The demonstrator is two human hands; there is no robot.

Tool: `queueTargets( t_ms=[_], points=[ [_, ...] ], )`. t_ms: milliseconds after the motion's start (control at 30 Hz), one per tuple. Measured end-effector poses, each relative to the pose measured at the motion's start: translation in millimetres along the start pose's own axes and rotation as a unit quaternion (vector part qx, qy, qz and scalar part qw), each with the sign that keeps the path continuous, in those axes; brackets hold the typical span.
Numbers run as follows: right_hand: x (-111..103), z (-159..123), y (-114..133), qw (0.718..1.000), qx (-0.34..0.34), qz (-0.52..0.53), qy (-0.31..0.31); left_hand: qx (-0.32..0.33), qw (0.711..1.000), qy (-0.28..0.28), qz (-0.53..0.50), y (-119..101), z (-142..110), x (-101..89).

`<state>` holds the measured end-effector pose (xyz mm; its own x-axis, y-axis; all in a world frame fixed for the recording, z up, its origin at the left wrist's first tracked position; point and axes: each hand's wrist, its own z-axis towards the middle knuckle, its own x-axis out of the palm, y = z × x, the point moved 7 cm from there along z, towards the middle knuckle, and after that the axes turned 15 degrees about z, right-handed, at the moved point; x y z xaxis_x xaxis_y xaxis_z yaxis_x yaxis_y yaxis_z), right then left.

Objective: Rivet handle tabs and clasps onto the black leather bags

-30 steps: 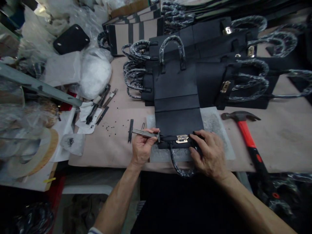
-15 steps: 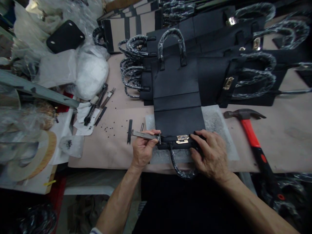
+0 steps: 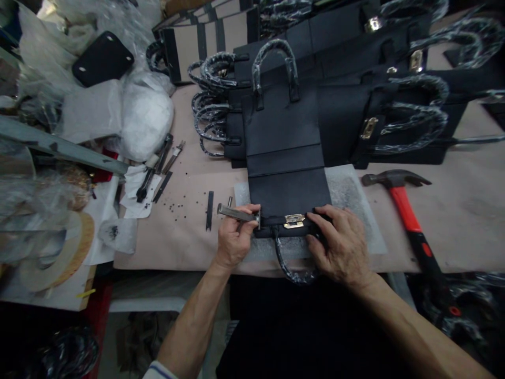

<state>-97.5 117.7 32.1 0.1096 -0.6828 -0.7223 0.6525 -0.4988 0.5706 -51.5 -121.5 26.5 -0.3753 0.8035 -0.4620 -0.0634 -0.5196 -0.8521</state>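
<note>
A black handbag panel (image 3: 288, 189) lies in front of me, its near end folded over on a translucent white sheet (image 3: 371, 231). On the fold sits a gold clasp (image 3: 294, 220), and a plastic-wrapped handle (image 3: 283, 265) loops toward me. My left hand (image 3: 235, 237) pinches a flat metal bar tool (image 3: 238, 212), its tip by the fold's left end; the exact kind is unclear. At the fold's right end, my right hand (image 3: 341, 242) grips the panel between thumb and fingers. The fingertips are partly hidden there.
A claw hammer (image 3: 404, 205) with a red and black handle lies at right. Behind are stacked black bag pieces (image 3: 347, 126) with wrapped handles. On the left are small hand tools (image 3: 158, 168), scattered tiny black bits, a tape roll (image 3: 74, 252) and plastic bags (image 3: 145, 116).
The left hand has tilted the metal tool, so its outer end points more toward me and upward. My right hand keeps its place on the panel. The view has shifted slightly.
</note>
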Motion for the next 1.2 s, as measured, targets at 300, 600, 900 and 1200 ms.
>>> queueTargets(
  t_ms=[300, 600, 900, 1200],
  points=[
    [1, -1, -1, 1.0, 0.004, -0.004, 0.0, 0.009, 0.999, -0.045, 0.021, 6, -12, 1.5],
    [1, -1, -2, 1.0, 0.015, 0.0, 0.005, 0.08, 0.986, -0.058, 0.134, -12, -11, 1.6],
    [1, -1, 0, 1.0, 0.011, 0.005, -0.001, 0.137, 0.971, -0.074, 0.183, -28, -11, 5.5],
    [-1, -2, 2, 1.0, 0.007, 0.001, -0.013, 0.153, 0.966, -0.076, 0.196, -30, -9, 7.6]
  ],
)
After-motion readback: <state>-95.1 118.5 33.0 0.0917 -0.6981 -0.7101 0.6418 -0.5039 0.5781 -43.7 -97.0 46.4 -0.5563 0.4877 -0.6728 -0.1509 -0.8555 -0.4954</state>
